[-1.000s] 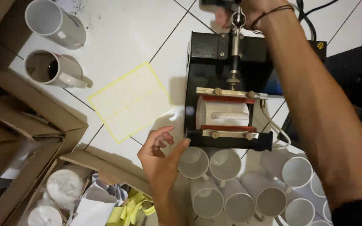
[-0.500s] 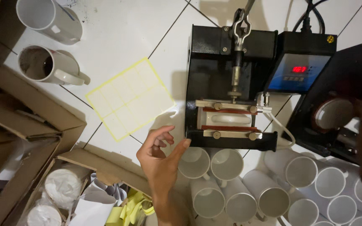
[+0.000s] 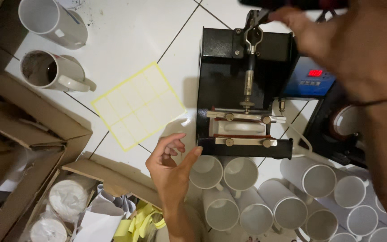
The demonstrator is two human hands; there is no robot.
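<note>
A black mug heat press point(image 3: 242, 58) stands on the white tiled floor. A white mug point(image 3: 240, 129) sits squeezed in its clamp at the front. My right hand point(image 3: 337, 49), blurred and close to the camera, grips the press lever's black handle point(image 3: 265, 3) at the top edge. My left hand point(image 3: 171, 166) hovers in front of the press with fingers apart. Its thumb tip rests against the left end of the black front bar point(image 3: 247, 148) and it holds nothing.
Several white mugs point(image 3: 220, 208) lie on their sides in front of the press. A yellow gridded sheet point(image 3: 137, 105) lies to the left, beyond it two mugs point(image 3: 52, 20). Cardboard boxes point(image 3: 27, 121) fill the left. A blue control box point(image 3: 312, 80) and a second press point(image 3: 337, 130) are at right.
My right hand has brought the lever handle towards the camera and the clamp has narrowed around the mug. The view shifted left. My left hand stayed by the press front.
</note>
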